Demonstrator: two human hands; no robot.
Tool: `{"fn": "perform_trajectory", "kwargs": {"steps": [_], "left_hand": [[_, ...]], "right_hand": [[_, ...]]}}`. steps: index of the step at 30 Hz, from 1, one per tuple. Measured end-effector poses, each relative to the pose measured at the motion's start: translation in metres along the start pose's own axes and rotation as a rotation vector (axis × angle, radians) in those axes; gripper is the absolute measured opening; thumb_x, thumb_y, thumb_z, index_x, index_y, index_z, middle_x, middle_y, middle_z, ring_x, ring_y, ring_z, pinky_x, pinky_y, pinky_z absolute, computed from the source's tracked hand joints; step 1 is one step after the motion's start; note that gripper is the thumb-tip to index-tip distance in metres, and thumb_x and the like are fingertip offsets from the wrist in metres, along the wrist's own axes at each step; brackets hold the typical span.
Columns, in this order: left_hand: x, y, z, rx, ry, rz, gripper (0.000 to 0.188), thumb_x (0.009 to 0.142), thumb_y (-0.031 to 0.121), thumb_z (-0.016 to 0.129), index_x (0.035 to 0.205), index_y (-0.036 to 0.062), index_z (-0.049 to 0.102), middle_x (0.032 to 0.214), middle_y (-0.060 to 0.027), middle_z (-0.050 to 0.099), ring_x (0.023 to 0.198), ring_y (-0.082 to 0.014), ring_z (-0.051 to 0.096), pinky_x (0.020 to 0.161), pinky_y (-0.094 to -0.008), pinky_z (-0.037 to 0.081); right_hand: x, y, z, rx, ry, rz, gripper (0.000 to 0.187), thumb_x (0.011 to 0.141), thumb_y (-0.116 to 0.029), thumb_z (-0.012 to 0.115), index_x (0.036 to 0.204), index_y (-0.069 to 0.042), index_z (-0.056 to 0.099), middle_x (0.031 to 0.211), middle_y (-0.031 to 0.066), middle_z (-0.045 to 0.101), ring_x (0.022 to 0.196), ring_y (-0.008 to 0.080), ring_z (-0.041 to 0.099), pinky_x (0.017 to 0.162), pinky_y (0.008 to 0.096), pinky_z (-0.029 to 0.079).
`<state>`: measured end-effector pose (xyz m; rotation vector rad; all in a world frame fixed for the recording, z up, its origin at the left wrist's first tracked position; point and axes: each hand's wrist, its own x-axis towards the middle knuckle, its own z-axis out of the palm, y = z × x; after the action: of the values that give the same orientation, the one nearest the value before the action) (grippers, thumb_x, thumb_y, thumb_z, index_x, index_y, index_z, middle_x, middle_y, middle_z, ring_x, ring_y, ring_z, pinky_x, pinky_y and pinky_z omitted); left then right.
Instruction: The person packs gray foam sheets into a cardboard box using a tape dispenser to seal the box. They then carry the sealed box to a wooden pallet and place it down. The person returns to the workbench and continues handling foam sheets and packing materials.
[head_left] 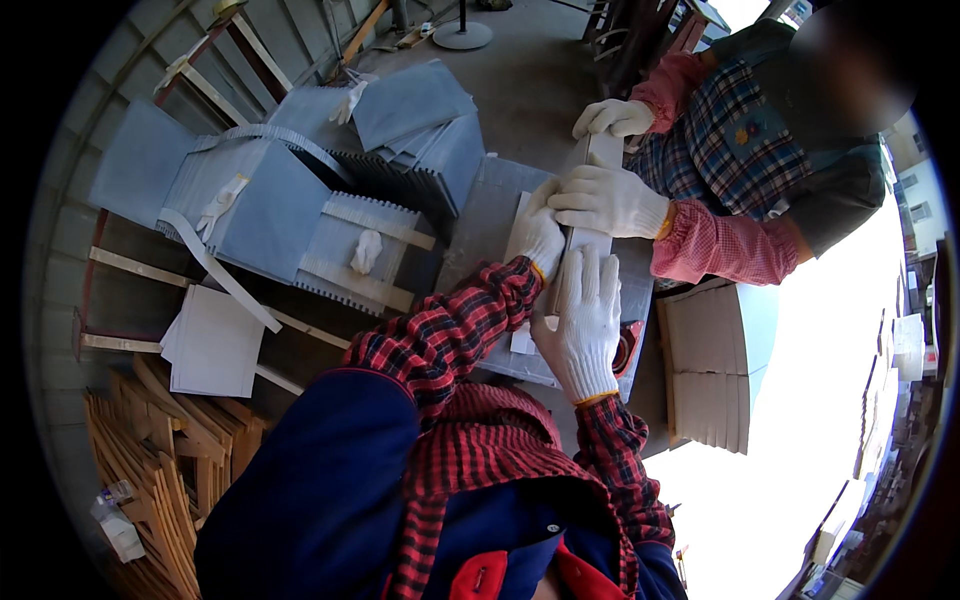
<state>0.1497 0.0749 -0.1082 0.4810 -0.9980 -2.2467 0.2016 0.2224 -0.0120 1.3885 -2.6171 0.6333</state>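
A long, narrow pale-grey block (pixel 590 240) lies lengthwise on the grey work table (pixel 470 235). My left hand (pixel 538 235), in a white knit glove, is closed around its left side, with the fingertips partly hidden beside a co-worker's hand. My right hand (pixel 583 325), also gloved, lies over the near end with its fingers stretched forward and together. Across the table, the co-worker's gloved hands rest on the same block: one hand (pixel 610 200) directly beyond mine, the other (pixel 615 118) at the far end.
Stacks of grey panels (pixel 270 200) stand on a low rack to the left, with loose white gloves (pixel 367 250) on them. A red-and-black round tool (pixel 627 345) sits at the table's right edge. Boards (pixel 710 365) stand at right; wooden strips (pixel 165 470) pile lower left.
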Motion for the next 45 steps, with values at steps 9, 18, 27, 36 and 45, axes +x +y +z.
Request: {"fn": "perform_trajectory", "kwargs": {"steps": [9, 18, 27, 36, 45], "left_hand": [[-0.082, 0.078, -0.152, 0.048, 0.254, -0.321, 0.043, 0.1, 0.019, 0.052, 0.141, 0.0056, 0.046, 0.132, -0.0146, 0.06, 0.121, -0.028, 0.059, 0.102, -0.0414, 0.048], [-0.247, 0.108, -0.334, 0.164, 0.992, -0.285, 0.04, 0.099, 0.022, 0.056, 0.137, 0.0092, 0.052, 0.125, -0.0103, 0.065, 0.11, -0.0225, 0.064, 0.094, -0.037, 0.052], [-0.376, -0.031, -0.376, 0.107, 0.887, -0.645, 0.006, 0.093, 0.012, 0.06, 0.097, 0.0084, 0.061, 0.076, 0.0043, 0.055, 0.06, -0.0072, 0.049, 0.05, -0.0227, 0.036], [-0.415, -0.175, -0.383, 0.48, 0.839, -0.623, 0.016, 0.093, 0.013, 0.06, 0.106, 0.0051, 0.066, 0.095, -0.0041, 0.067, 0.079, -0.0183, 0.062, 0.067, -0.0287, 0.048], [-0.509, -0.196, -0.313, 0.675, 0.699, -0.831, 0.026, 0.099, 0.015, 0.059, 0.118, -0.0001, 0.065, 0.113, -0.0122, 0.071, 0.105, -0.0201, 0.068, 0.093, -0.0301, 0.053]], "right_hand": [[-0.078, 0.02, -0.014, 0.898, 0.097, 0.306, 0.031, 0.093, -0.006, 0.056, 0.119, 0.007, 0.066, 0.124, 0.0187, 0.066, 0.118, 0.0254, 0.062, 0.106, 0.0404, 0.045], [-0.134, 0.064, 0.071, 0.422, -0.428, 0.452, 0.032, 0.092, -0.02, 0.061, 0.116, 0.0, 0.069, 0.114, 0.0163, 0.07, 0.103, 0.0262, 0.068, 0.09, 0.0354, 0.051], [-0.118, 0.022, 0.181, 0.218, -0.713, 0.043, 0.031, 0.089, -0.023, 0.061, 0.113, -0.005, 0.07, 0.119, 0.0161, 0.068, 0.107, 0.0348, 0.065, 0.094, 0.0423, 0.05], [-0.114, 0.008, 0.234, 0.295, -0.546, -0.51, 0.032, 0.08, -0.01, 0.069, 0.112, -0.006, 0.065, 0.11, 0.0121, 0.067, 0.104, 0.0368, 0.063, 0.087, 0.0482, 0.051], [-0.297, 0.052, 0.385, -0.241, -1.455, -0.171, 0.051, 0.083, -0.038, 0.072, 0.132, -0.026, 0.063, 0.158, 0.0211, 0.027, 0.138, 0.0399, 0.038, 0.108, 0.05, 0.039]]}}
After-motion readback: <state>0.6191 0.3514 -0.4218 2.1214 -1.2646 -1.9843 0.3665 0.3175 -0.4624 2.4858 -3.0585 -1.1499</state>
